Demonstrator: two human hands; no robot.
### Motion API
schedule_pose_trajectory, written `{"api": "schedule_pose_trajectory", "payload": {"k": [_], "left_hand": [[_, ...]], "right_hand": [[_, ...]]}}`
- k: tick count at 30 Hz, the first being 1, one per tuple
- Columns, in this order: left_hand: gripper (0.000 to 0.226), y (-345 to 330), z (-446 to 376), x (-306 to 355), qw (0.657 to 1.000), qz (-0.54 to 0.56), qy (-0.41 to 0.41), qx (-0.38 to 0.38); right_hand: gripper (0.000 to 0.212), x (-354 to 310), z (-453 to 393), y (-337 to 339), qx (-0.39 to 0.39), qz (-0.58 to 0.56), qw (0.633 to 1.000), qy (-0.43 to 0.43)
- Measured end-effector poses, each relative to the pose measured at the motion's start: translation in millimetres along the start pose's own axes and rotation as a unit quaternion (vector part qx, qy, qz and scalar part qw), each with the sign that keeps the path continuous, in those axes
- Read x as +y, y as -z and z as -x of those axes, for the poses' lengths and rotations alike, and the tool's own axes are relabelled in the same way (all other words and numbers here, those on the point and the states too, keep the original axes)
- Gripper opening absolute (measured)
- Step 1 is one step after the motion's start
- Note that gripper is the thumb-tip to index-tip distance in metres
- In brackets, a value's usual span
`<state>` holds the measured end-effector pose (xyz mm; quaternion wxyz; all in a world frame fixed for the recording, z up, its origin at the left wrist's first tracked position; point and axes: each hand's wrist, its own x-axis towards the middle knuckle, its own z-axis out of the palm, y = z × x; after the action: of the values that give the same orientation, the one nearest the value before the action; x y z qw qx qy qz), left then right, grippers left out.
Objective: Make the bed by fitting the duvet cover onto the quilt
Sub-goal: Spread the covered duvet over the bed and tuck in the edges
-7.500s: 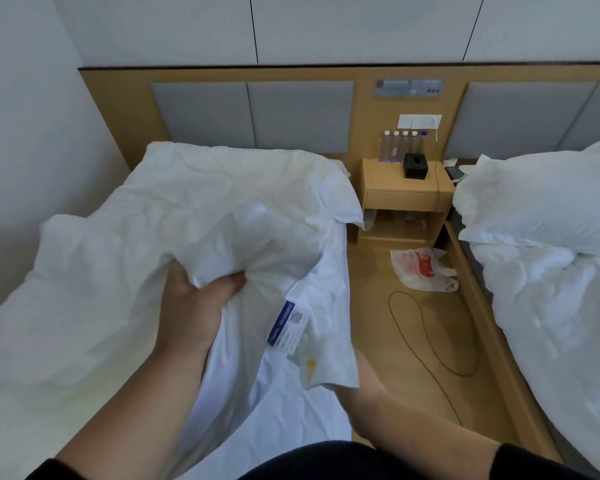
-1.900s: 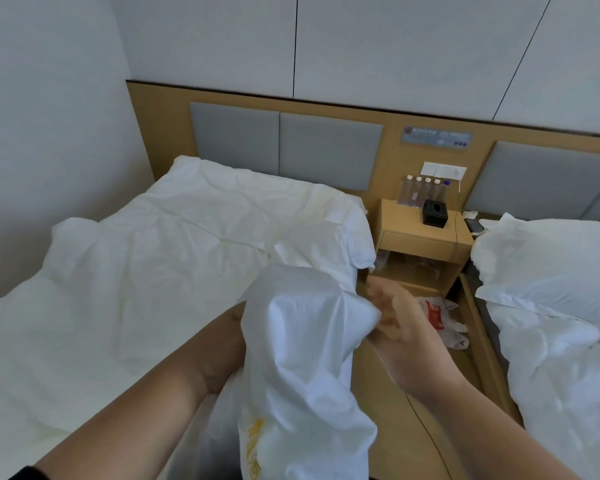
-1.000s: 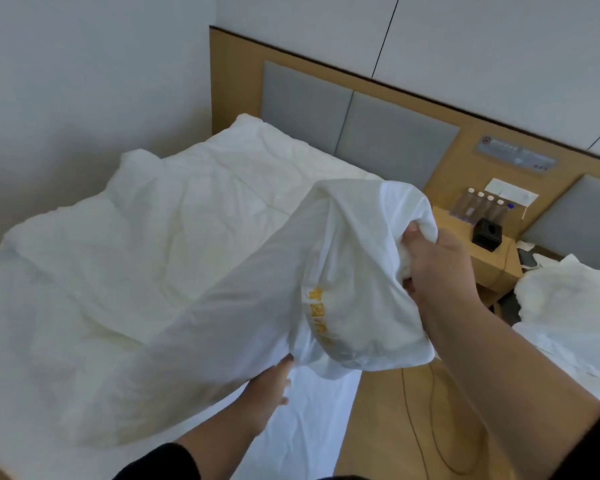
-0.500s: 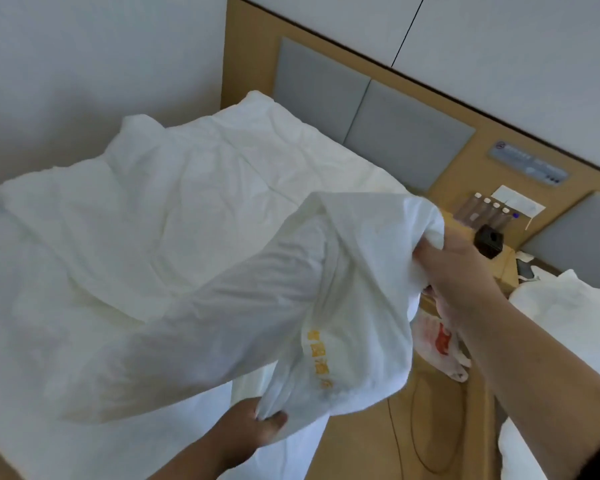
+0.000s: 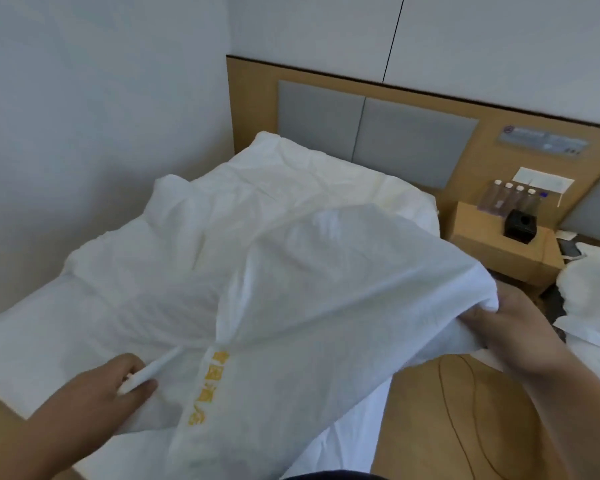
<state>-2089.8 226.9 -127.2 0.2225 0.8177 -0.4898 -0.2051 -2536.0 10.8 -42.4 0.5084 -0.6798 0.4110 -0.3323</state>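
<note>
Since half a second ago we spread the duvet cover [image 5: 326,306] out flat across the frame's middle over the quilt [image 5: 257,188], left hand [image 5: 111,386] pinching one fold, right hand [image 5: 510,327] gripping a bunched edge, which may slip if pulled unevenly.

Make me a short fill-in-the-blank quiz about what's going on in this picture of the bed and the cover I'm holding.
1. The printed characters on the duvet cover are ____ in colour.
2. The right hand grips the cover's edge on the side nearer the wooden ____.
3. The left hand pinches a ____ of the white cloth.
4. The padded panels on the headboard are ____.

Missing words: yellow; nightstand; fold; grey
</note>
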Motion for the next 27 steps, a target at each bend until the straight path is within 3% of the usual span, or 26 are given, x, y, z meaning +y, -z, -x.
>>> {"api": "schedule_pose_trajectory", "payload": {"k": [3,5,7,10,13,16,19,22,25,27], "left_hand": [[0.02,-21.8,0.8,42.6,0.993,0.07,-0.041,-0.09],[0.023,-36.7,11.6,87.6,0.971,0.147,-0.103,-0.16],[0.056,-57.5,11.8,111.5,0.956,0.114,-0.18,-0.2],[0.117,-86.4,7.5,124.4,0.957,0.105,-0.23,-0.141],[0.131,-95.8,0.1,153.9,0.964,0.089,-0.236,-0.077],[0.113,-120.1,-14.0,187.5,0.95,-0.004,-0.313,-0.003],[0.079,-140.8,-42.5,202.1,0.931,-0.049,-0.359,0.036],[0.061,-146.8,-62.3,209.4,0.932,-0.007,-0.361,-0.03],[0.022,-150.3,-67.4,214.3,0.935,0.042,-0.329,-0.13],[0.014,-152.7,-67.8,214.1,0.93,0.075,-0.311,-0.183]], "right_hand": [[0.025,-11.3,17.5,-13.3,-0.048,0.029,0.998,-0.002],[0.059,-12.5,25.7,-30.5,-0.054,0.053,0.996,-0.039],[0.085,-11.3,31.3,-51.7,-0.055,0.047,0.994,-0.085],[0.065,-14.4,34.6,-74.9,0.059,-0.036,0.987,-0.148],[0.04,-15.4,26.6,-84.7,0.178,-0.117,0.956,-0.199],[0.033,-14.0,14.0,-99.1,0.212,-0.242,0.917,-0.237],[0.033,-13.2,5.8,-108.5,0.175,-0.269,0.915,-0.244],[0.035,-1.1,-0.5,-94.1,0.18,-0.234,0.927,-0.232],[0.044,13.2,-6.4,-78.5,0.16,-0.162,0.945,-0.233],[0.044,22.9,-9.3,-74.2,0.145,-0.097,0.957,-0.232]]}}
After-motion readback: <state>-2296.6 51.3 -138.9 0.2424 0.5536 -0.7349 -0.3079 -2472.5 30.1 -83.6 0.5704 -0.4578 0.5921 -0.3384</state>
